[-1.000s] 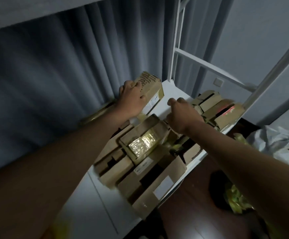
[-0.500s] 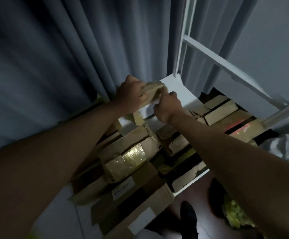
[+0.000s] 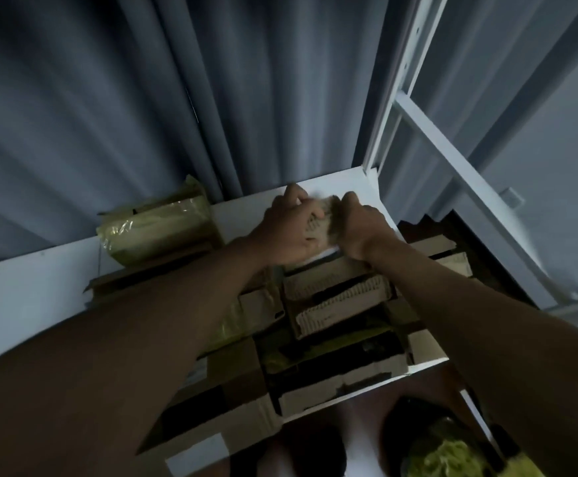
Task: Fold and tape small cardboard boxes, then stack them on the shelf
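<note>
A small cardboard box sits at the back of the white shelf, mostly hidden between my hands. My left hand grips its left side with fingers curled over the top. My right hand grips its right end. Just in front of them, several cardboard boxes lie packed together on the shelf, some open, some with tape. A taped box wrapped in yellowish film stands at the back left.
Grey curtains hang right behind the shelf. A white shelf post and crossbar rise at the right. More cardboard boxes lie lower right. The dark floor and a greenish bundle show below the shelf edge.
Both hands have carried the small box farther back toward the shelf's rear corner, and my right hand has closed on its end. The view has tilted and shifted over the shelf.
</note>
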